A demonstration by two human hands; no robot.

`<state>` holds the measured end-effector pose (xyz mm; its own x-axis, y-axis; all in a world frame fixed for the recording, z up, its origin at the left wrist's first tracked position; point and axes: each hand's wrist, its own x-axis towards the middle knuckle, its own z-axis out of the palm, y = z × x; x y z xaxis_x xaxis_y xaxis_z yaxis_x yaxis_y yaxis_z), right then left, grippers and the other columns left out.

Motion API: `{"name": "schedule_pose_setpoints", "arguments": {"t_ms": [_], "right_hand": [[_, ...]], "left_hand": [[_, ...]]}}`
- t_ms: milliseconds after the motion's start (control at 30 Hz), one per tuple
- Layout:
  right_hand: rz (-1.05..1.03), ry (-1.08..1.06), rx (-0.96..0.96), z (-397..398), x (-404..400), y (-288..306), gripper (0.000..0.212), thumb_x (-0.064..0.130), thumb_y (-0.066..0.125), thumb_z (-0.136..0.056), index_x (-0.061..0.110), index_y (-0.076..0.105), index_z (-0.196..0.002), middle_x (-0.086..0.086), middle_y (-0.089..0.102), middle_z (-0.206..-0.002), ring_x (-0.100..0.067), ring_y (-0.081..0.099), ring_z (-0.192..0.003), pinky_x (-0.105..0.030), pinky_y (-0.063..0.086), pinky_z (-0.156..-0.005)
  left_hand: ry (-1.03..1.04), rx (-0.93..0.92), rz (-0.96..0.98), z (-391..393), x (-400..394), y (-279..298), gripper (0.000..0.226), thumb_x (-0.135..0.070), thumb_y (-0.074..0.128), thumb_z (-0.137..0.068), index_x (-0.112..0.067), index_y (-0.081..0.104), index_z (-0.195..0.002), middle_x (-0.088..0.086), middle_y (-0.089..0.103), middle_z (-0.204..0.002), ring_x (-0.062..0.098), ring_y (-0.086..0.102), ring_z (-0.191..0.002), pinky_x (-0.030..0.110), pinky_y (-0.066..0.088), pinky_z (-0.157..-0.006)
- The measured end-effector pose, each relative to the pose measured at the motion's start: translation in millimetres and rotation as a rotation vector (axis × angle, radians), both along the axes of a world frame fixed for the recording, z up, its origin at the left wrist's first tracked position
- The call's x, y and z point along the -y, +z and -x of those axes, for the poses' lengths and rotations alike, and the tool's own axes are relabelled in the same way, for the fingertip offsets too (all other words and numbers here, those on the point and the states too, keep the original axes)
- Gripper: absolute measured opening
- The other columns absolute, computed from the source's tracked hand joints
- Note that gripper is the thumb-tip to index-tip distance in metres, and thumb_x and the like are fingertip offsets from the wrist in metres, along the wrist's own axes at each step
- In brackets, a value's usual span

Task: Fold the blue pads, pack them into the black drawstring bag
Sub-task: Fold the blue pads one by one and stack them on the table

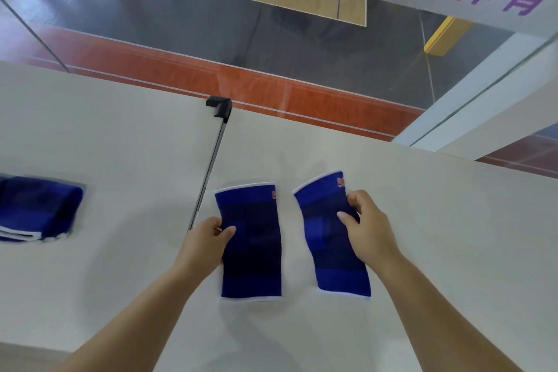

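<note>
Two blue pads with white-trimmed ends lie flat and unfolded side by side on the white table [422,235]. My left hand [205,240] pinches the left edge of the left pad [253,251] at mid-length, thumb on top. My right hand [367,226] grips the right edge of the right pad [326,251], fingers curled over its upper half. That pad lies slightly tilted. A stack of folded blue pads [36,208] sits at the far left edge of the view. No black drawstring bag is in view.
A seam with a black corner clip [219,107] runs between two table panels just left of the left pad. Beyond the table's far edge is a glass pane looking down on a gym floor [271,39].
</note>
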<state>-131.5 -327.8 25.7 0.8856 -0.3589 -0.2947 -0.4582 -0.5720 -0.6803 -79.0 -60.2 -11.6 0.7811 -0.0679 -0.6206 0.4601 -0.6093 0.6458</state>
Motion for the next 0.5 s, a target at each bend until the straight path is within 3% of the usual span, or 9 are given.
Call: {"name": "schedule_pose_setpoints", "arguments": {"t_ms": [100,267,333,433,500], "right_hand": [[-0.166,-0.014,0.078,-10.8,-23.7,15.9,0.012,0.012,0.057,-0.092,0.022,0.051,-0.095,0.012,0.063,-0.095,-0.006,0.062,-0.088,-0.02,0.051,-0.07],[-0.656,-0.069,0.03,-26.3,-68.4,3.8,0.015,0.0,0.057,-0.09,0.014,0.051,-0.091,-0.008,0.072,-0.092,-0.022,0.069,-0.078,-0.036,0.058,-0.068],[-0.696,-0.073,-0.038,-28.9,-83.0,-15.1,0.017,-0.002,0.056,-0.09,0.014,0.05,-0.09,-0.011,0.07,-0.093,-0.023,0.067,-0.078,-0.037,0.057,-0.069],[-0.612,-0.055,-0.155,-29.1,-96.0,-39.5,0.024,0.002,0.061,-0.087,0.025,0.055,-0.093,-0.006,0.068,-0.105,-0.024,0.066,-0.093,-0.042,0.056,-0.086],[-0.534,-0.025,-0.178,-29.7,-97.8,-45.7,0.027,0.007,0.065,-0.084,0.027,0.057,-0.101,0.0,0.068,-0.107,-0.021,0.066,-0.098,-0.044,0.053,-0.092]], "left_hand": [[0.01,-0.003,0.035,-3.2,-3.4,0.4,0.02,-0.025,0.046,-0.096,-0.013,0.061,-0.089,0.009,0.07,-0.083,0.027,0.068,-0.076,0.042,0.06,-0.063],[0.219,-0.128,0.288,-7.1,-9.6,-0.4,0.029,-0.021,0.036,-0.101,-0.007,0.06,-0.092,0.017,0.066,-0.084,0.031,0.067,-0.071,0.038,0.056,-0.057],[0.312,-0.169,0.362,-6.6,-10.2,1.8,0.034,-0.021,0.034,-0.102,-0.005,0.061,-0.089,0.018,0.064,-0.077,0.029,0.064,-0.062,0.038,0.054,-0.055],[0.358,-0.182,0.395,-6.4,-10.5,3.8,0.033,-0.021,0.038,-0.101,-0.004,0.061,-0.085,0.014,0.065,-0.07,0.022,0.064,-0.052,0.033,0.056,-0.052],[0.294,-0.171,0.371,-6.5,-11.4,1.0,0.018,-0.017,0.049,-0.097,-0.003,0.06,-0.093,0.013,0.068,-0.079,0.022,0.069,-0.062,0.038,0.06,-0.061]]}}
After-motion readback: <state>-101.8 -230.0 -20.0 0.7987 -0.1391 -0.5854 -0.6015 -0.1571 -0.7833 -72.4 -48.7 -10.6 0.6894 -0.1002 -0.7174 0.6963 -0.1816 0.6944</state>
